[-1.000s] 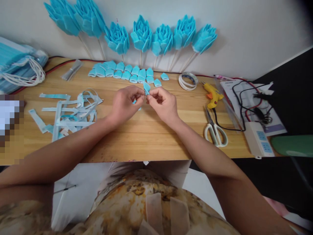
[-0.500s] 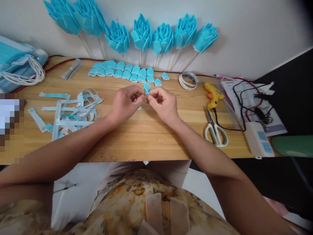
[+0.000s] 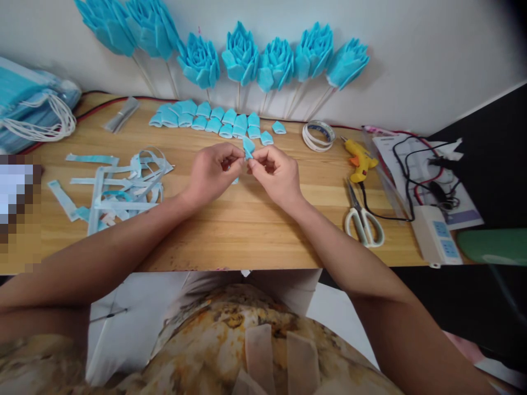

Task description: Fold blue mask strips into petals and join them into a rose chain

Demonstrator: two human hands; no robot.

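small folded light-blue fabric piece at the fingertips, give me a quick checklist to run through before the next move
1. Small folded light-blue fabric piece pinched by left hand and right hand: ok, fingertips meet at its lower end.
2. Whole fold visible: not ok, the fingertips cover the lower part.
3. Second light-blue fabric piece by the left hand in full view: not ok, partly hidden.
4. White-handled metal scissors apart from both hands: ok, lying on the brown wooden tabletop beyond the right forearm.
5. Yellow plastic glue gun hot: cannot tell; it lies apart from both hands.
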